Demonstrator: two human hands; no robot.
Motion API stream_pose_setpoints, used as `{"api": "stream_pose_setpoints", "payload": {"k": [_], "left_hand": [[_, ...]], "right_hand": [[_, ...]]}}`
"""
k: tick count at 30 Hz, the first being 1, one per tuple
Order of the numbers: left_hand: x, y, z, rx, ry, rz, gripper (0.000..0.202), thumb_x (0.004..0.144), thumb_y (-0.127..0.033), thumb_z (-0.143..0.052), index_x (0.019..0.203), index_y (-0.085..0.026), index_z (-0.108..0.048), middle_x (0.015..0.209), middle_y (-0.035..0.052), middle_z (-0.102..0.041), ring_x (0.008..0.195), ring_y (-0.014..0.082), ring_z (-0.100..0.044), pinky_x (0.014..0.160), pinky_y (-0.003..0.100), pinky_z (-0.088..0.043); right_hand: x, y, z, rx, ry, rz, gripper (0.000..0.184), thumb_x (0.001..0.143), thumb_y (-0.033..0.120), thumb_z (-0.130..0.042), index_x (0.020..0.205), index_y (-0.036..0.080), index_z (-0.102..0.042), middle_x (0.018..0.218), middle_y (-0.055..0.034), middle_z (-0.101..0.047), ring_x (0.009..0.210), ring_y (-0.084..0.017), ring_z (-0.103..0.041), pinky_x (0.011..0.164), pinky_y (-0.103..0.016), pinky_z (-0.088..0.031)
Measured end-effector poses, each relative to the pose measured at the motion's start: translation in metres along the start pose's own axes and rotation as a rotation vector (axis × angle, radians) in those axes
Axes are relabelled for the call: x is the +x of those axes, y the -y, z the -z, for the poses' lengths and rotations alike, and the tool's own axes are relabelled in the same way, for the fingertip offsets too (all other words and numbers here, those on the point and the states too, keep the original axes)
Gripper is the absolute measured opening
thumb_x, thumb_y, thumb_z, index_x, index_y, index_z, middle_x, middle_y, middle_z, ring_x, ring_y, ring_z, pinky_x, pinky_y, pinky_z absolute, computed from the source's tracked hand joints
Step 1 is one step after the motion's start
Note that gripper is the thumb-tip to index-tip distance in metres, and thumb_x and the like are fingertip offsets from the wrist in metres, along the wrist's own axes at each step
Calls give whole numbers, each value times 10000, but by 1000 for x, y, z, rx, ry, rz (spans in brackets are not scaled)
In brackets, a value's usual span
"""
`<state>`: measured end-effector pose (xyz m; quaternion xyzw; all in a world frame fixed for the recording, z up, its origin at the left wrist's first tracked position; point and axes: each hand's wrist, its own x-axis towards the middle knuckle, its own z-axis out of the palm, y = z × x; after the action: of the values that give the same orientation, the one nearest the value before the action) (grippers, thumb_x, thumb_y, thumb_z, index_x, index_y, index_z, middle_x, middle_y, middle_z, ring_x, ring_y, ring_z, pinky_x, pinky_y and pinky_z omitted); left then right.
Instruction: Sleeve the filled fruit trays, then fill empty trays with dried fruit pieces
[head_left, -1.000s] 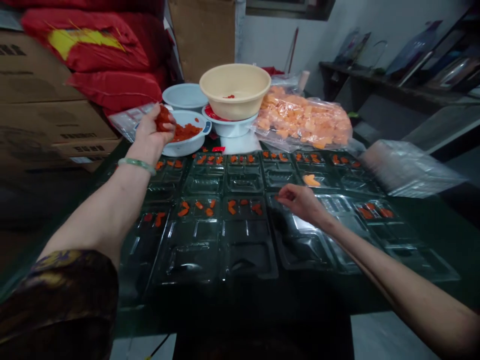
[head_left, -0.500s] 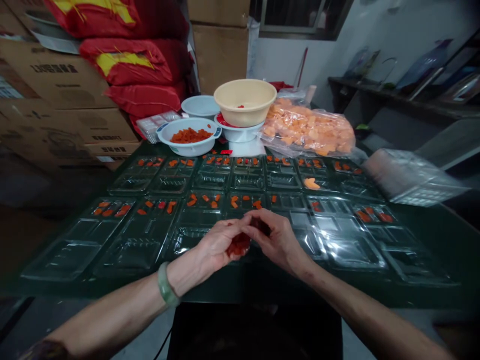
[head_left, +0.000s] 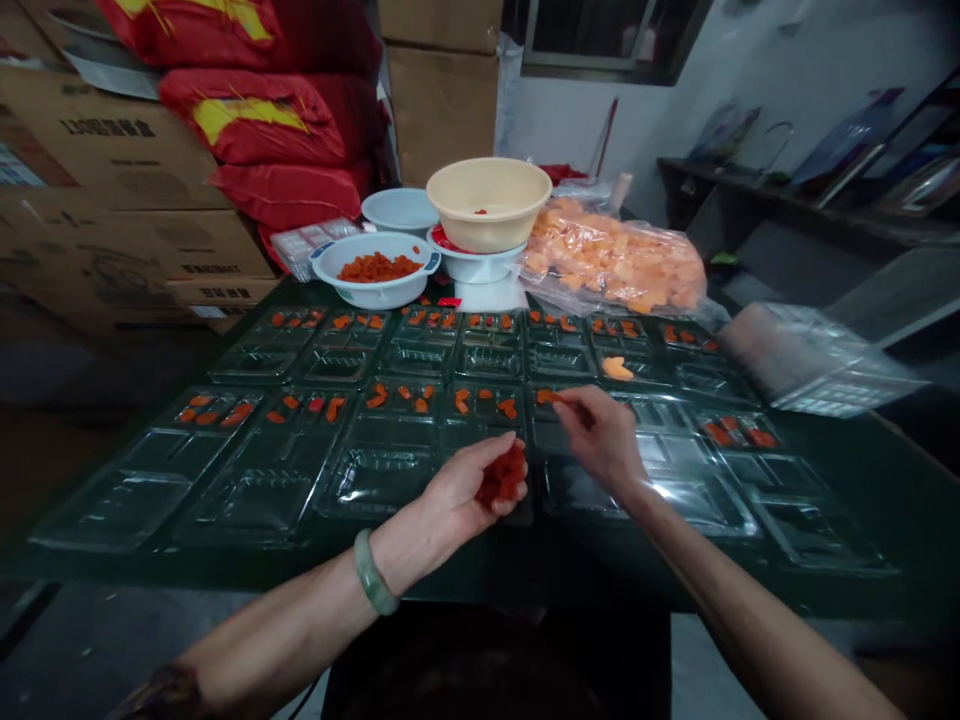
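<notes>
My left hand (head_left: 457,495) is cupped palm up over a clear plastic compartment tray (head_left: 379,485), with a clump of red-orange dried pieces (head_left: 501,477) in it. A jade bangle (head_left: 373,572) circles that wrist. My right hand (head_left: 600,435) reaches toward the tray row, fingertips pinched on a small orange piece (head_left: 547,397). Rows of dark-looking clear trays (head_left: 397,360) cover the table, many compartments holding a few orange pieces.
At the table's far side stand a white bowl (head_left: 375,270) of red-orange pieces, a beige bowl (head_left: 489,205) on a white bowl (head_left: 472,265), and a bag of orange chunks (head_left: 611,255). A stack of clear trays (head_left: 814,360) lies at right. Cartons and red sacks (head_left: 259,130) rise at back left.
My hands have moved apart. The right hand has gone up and away from the left with a piece pinched, and the left stays low, still holding the clump.
</notes>
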<state>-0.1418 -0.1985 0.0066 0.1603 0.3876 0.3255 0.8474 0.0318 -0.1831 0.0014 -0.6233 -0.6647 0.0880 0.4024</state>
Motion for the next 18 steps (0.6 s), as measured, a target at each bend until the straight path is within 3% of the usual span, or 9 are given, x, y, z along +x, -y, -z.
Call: {"api": "stream_pose_setpoints", "payload": {"k": [3, 5, 7, 10, 13, 16, 18], "left_hand": [[-2, -3, 3, 4, 55, -60, 142, 713, -233, -677, 753, -134, -583, 626, 19, -564, 437, 85, -510, 328, 153, -238], [-4, -4, 2, 23, 72, -107, 159, 718, -252, -678, 805, -145, -600, 639, 12, -564, 435, 79, -497, 335, 158, -235], [-4, -4, 0, 85, 62, -156, 189, 734, -281, -668, 866, -157, -614, 634, 3, -562, 430, 82, -494, 345, 171, -256], [-3, 1, -8, 319, 3, -289, 221, 779, -345, -622, 908, -166, -633, 557, -22, -531, 394, 83, -459, 360, 195, -300], [1, 8, -20, 661, -54, -673, 166, 807, -292, -591, 890, -169, -667, 664, 11, -600, 538, 101, -543, 496, 218, -425], [7, 11, -29, 916, -187, -1145, 99, 809, -214, -588, 853, -172, -667, 816, 38, -622, 711, 121, -570, 652, 237, -462], [10, 11, -32, 955, -297, -1350, 85, 827, -201, -565, 842, -173, -644, 802, 36, -606, 726, 128, -561, 670, 250, -463]], "right_hand": [[18, -19, -8, -190, 176, -84, 150, 783, 197, -538, 864, 183, -664, 802, -53, -614, 713, -195, -559, 652, -312, -406], [16, -13, -10, -68, 219, -146, 233, 789, 214, -532, 986, 189, -654, 887, -68, -612, 779, -213, -564, 686, -329, -411], [5, 6, -9, 328, 241, -305, 286, 831, 310, -505, 1072, 203, -616, 912, -62, -609, 796, -207, -570, 681, -326, -430], [-16, 41, -5, 1074, 303, -762, 337, 878, 452, -424, 950, 196, -631, 796, -34, -621, 738, -181, -588, 659, -312, -464], [-21, 67, -6, 1496, 174, -1125, 340, 904, 412, -408, 802, 184, -640, 712, -15, -635, 716, -151, -600, 724, -297, -482], [-12, 79, -11, 1660, 64, -1219, 303, 905, 330, -432, 749, 177, -643, 656, -7, -637, 750, -149, -618, 776, -291, -487], [-4, 81, -16, 1720, 75, -1188, 285, 891, 304, -449, 712, 179, -632, 616, -3, -620, 767, -161, -624, 778, -298, -493]]}}
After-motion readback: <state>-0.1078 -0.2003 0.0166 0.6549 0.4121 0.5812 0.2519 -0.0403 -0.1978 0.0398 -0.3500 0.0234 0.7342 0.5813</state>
